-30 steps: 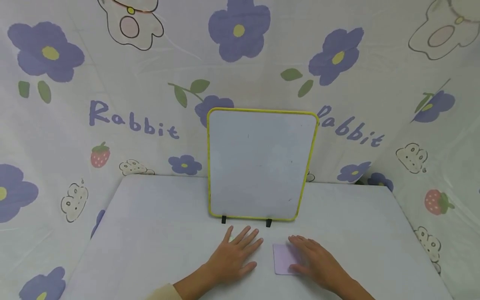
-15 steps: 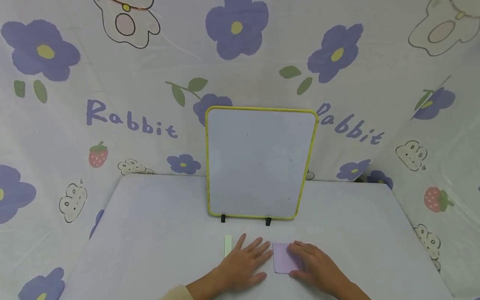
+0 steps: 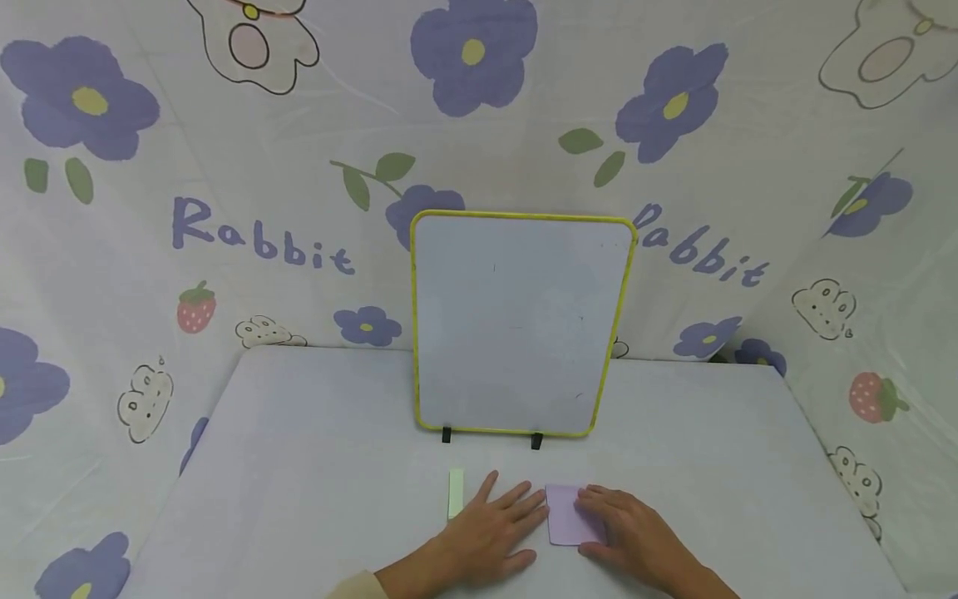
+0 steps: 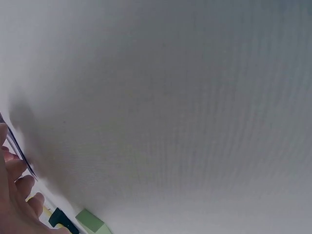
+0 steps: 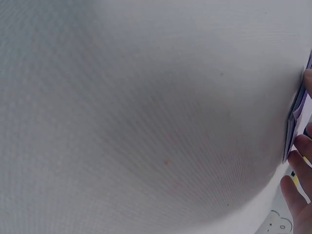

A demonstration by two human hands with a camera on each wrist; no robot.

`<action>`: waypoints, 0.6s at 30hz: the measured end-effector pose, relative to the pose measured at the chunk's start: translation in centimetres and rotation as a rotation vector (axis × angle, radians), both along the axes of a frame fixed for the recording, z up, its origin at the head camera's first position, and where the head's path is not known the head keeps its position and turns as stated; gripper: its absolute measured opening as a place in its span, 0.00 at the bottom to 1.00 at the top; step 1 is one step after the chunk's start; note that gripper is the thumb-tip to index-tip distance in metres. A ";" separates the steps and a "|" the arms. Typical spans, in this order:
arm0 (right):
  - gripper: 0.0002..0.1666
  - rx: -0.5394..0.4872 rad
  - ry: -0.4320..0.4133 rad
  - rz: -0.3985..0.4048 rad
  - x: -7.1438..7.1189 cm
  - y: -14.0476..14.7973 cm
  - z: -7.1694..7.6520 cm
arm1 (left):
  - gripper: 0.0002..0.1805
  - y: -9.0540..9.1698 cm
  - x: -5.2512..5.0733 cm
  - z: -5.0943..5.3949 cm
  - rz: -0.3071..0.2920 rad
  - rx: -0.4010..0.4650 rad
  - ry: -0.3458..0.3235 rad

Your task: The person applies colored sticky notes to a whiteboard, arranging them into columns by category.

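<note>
White bench [image 3: 322,453] bears purple paper [image 3: 563,520] betw. splayed L hand [image 3: 490,532] & R hand [image 3: 636,532], apart, R fingers resting on it, prob. to steady it (green block [image 3: 456,492] nearby)

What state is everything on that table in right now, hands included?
Whiteboard: standing up on black feet, with a few small faint marks.
Purple pad: lying on the table, several layers showing at its edge.
Green strip: lying on the table, near end partly behind the left hand.
Left hand: fingers spread, tips at the pad's left edge.
Right hand: fingers over the pad's right side; firmness of hold unclear.
</note>
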State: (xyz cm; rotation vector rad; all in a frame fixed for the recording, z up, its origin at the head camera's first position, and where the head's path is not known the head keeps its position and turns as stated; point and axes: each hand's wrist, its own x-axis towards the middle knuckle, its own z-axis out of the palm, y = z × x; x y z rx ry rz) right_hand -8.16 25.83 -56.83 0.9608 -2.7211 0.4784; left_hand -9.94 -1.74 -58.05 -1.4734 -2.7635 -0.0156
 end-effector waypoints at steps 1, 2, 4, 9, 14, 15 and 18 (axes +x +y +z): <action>0.34 0.003 -0.002 0.000 0.0 0.0 0.0 | 0.33 0.0 0.0 0.0 0.000 -0.002 -0.007; 0.33 0.004 -0.010 0.000 0.0 0.0 0.1 | 0.33 0.0 0.0 0.1 0.000 -0.003 -0.012; 0.31 0.014 -0.048 -0.010 0.0 0.0 0.2 | 0.33 0.0 0.1 0.1 0.002 -0.008 -0.020; 0.24 0.014 -0.121 -0.026 -0.1 0.1 0.5 | 0.33 0.0 0.2 0.2 0.005 -0.018 -0.043; 0.19 -0.049 -0.059 -0.002 -0.3 0.3 0.4 | 0.33 0.0 0.2 0.2 0.002 -0.011 -0.053; 0.19 -0.066 -0.052 0.002 -0.3 0.3 0.4 | 0.33 0.0 0.2 0.2 0.000 -0.009 -0.050; 0.17 -0.107 -0.044 0.006 -0.3 0.3 0.3 | 0.33 -0.1 0.3 0.2 -0.007 -0.002 -0.034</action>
